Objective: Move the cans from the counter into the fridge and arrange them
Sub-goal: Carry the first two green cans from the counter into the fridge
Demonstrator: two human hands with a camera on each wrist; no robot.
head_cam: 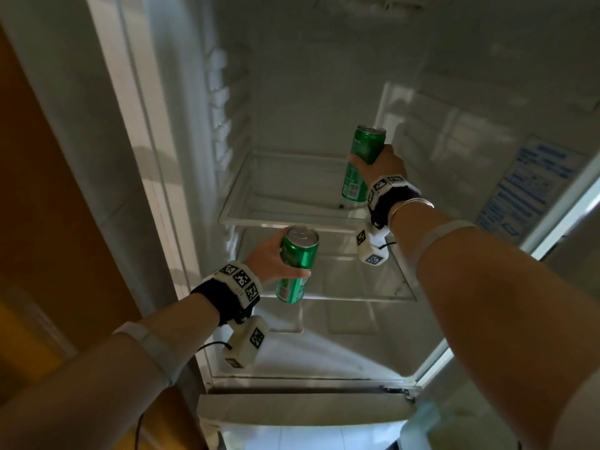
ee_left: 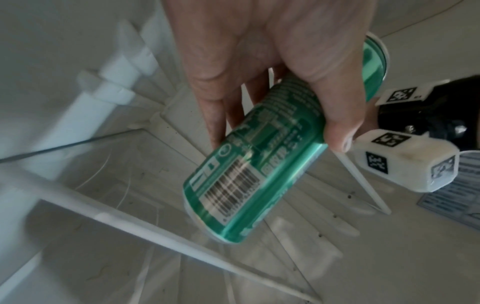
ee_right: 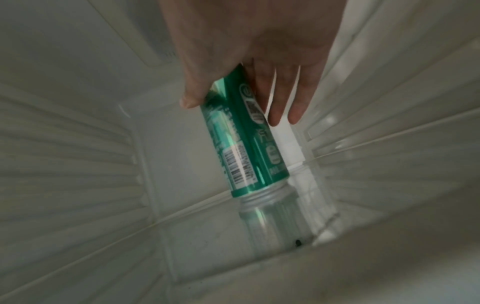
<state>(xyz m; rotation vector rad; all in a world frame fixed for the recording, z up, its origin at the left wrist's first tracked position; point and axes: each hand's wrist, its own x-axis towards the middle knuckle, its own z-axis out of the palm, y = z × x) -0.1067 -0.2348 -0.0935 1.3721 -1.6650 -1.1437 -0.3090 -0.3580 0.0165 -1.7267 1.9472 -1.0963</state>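
I hold two tall green cans inside the open fridge. My left hand (head_cam: 276, 258) grips one green can (head_cam: 297, 264) by its side, just in front of the middle glass shelf (head_cam: 357, 287); this can (ee_left: 249, 164) shows its barcode and hangs tilted above the shelf. My right hand (head_cam: 376, 164) grips the second green can (head_cam: 362, 164) higher up, near the right side of the upper glass shelf (head_cam: 276, 196). In the right wrist view that can (ee_right: 244, 144) stands nearly upright with its base at the glass, where its reflection shows.
The fridge's white ribbed left wall (head_cam: 224, 102) and right wall (head_cam: 454, 131) close in on both sides. The open door (head_cam: 532, 183) with a blue label stands at the right. A wooden panel (head_cam: 48, 222) borders the left. A drawer front (head_cam: 302, 407) sits below.
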